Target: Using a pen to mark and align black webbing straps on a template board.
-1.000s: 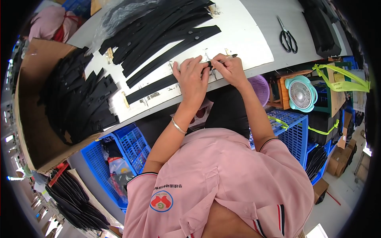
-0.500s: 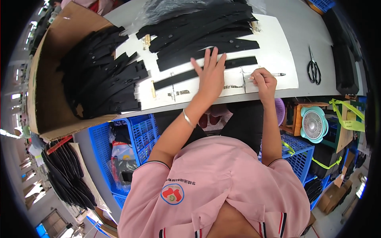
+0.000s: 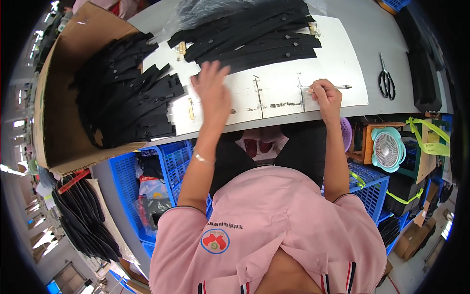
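My left hand (image 3: 214, 95) hovers over the white board (image 3: 345, 63), blurred by motion, its fingers spread and nothing visible in them. Its fingertips are near the lower left end of a pile of black fabric strips (image 3: 259, 29) with small round dark dots. In my right hand (image 3: 327, 100) is a pen (image 3: 343, 87), gripped between thumb and fingers, at the right part of the board. Dark drawn lines (image 3: 258, 98) and smudges mark the board in front of me. A yellowish tape piece (image 3: 191, 109) sits beside my left hand.
At the left a cardboard box (image 3: 58, 88) lies with many black strips (image 3: 127, 98) spilling onto the board. Black-handled scissors (image 3: 386, 81) rest on the grey table at right. Blue crates (image 3: 178, 166) and a turquoise fan (image 3: 388, 149) stand below the table edge.
My left hand has moved left, off the single black strip it was on. That strip no longer lies across the drawn lines. My right hand stays with the pen.
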The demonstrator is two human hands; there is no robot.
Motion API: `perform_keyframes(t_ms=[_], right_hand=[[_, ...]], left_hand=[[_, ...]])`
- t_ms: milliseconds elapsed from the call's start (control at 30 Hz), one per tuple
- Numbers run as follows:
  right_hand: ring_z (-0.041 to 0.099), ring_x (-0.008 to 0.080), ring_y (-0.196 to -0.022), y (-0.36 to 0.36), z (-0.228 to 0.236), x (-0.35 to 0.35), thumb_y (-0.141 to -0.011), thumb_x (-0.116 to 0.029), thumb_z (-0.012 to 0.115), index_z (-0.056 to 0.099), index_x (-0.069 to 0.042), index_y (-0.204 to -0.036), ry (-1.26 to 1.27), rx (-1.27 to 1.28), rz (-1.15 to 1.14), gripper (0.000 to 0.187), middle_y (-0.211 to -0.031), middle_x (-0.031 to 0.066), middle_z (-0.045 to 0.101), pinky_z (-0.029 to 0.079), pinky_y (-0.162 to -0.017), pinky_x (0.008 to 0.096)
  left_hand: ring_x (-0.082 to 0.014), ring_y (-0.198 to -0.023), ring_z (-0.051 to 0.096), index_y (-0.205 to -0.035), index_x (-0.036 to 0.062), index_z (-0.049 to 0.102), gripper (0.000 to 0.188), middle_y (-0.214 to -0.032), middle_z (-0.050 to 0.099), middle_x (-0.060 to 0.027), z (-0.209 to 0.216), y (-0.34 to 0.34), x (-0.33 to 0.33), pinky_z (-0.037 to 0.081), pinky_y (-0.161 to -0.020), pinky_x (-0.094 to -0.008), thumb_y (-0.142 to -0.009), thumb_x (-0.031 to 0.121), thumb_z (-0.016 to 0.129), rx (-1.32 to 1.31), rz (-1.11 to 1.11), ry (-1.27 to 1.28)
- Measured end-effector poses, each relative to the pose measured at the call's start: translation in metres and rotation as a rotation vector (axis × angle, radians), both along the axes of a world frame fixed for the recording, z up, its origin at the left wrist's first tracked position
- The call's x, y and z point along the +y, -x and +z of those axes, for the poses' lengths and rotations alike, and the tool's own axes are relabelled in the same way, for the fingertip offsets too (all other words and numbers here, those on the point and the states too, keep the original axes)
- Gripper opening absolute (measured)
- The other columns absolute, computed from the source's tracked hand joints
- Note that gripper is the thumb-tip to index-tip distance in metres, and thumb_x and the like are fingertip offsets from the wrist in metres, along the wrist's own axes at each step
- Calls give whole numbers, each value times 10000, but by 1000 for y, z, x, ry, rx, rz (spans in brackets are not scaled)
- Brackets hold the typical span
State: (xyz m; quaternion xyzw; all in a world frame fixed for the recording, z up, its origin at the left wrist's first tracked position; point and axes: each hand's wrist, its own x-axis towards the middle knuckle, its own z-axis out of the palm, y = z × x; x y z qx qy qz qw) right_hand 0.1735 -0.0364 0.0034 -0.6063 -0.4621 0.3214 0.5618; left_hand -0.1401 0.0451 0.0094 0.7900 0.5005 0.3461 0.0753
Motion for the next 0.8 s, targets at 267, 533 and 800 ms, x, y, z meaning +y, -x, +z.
perform_keyframes(t_ms=[267, 533, 800], right_hand=[[566, 43, -671, -3, -5, 1, -984, -127, 673, 722, 10, -947, -30, 12, 24, 150, -768, 12, 693, 455, -615, 203], [600, 34, -697, 11, 7, -2, -1024, -166, 634, 733, -53, -1133, -58, -37, -45, 186, -770, 22, 704, 480, -619, 200], [693, 223, -1065, 52, 6, -40, -860, -107, 765, 688, -136, -1247, -257, -814, 12, 395, -1212, 59, 720, 504, -930, 365]], left_hand=[[-286, -1237, 617, -1046, 114, 754, 127, -1206, 725, -73, 2, 114, 7, 249, -1195, -536, -933, 126, 696, 152, 317, -142], [-271, -839, 704, -987, 56, 769, 105, -952, 733, -109, 26, -19, -13, 546, -745, -340, -908, 121, 746, -247, -161, 322], [-322, -933, 678, -990, 33, 751, 166, -973, 705, -122, 9, -115, -31, 533, -818, -393, -827, 65, 757, -306, -293, 328]])
